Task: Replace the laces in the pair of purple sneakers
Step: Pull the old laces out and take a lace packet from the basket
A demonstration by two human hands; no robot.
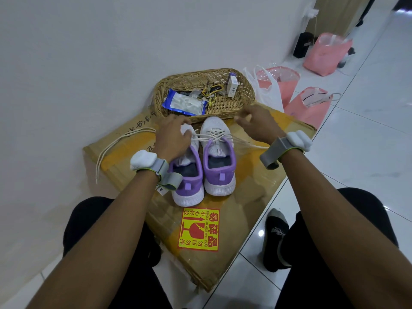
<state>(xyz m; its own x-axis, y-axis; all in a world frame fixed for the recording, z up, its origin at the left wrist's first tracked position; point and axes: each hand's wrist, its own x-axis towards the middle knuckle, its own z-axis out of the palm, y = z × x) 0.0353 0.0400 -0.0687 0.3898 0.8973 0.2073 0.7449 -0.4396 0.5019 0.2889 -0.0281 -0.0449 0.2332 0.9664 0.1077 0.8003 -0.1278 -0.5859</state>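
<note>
Sneakers (204, 172) first: where are they?

– Side by side on a taped cardboard box (249, 197) on the floor, heels toward the person and toes toward a wicker basket (200, 73). They are purple at the heel and white at the toe.

– And the hands?

– The left hand (172, 136) lies over the toe of the left sneaker (189, 177) with its fingers (178, 123) curled. A white lace (215, 136) runs taut from the right sneaker (219, 157) straight into that grip. The right hand (256, 124) hovers just right of that shoe's toe, fingers (242, 118) curled and thumb close to the fingertips. Blurred strands of lace pass beneath it, and I cannot tell whether it holds one.

– Any other lace?

– A loose lace (111, 148) lies at the box's left edge and trails over it, apart from the shoes.

– Anything readable?

– A yellow sticker (198, 229) on the near part of the box, in red print and turned sideways: "FRAGILE - HANDLE WITH CARE", with Chinese characters and a broken-glass sign. A white carton (233, 85) in the basket says "ERA". A small tag (161, 190) by the left wrist strap shows "2". There is dark handwriting (139, 123) on the box's far left corner, but I cannot read it.

– What else is in the basket?

– A blue packet (184, 104) and a bunch of keys (211, 92). Pink bags (310, 108) stand on the tiled floor to the right.
</note>
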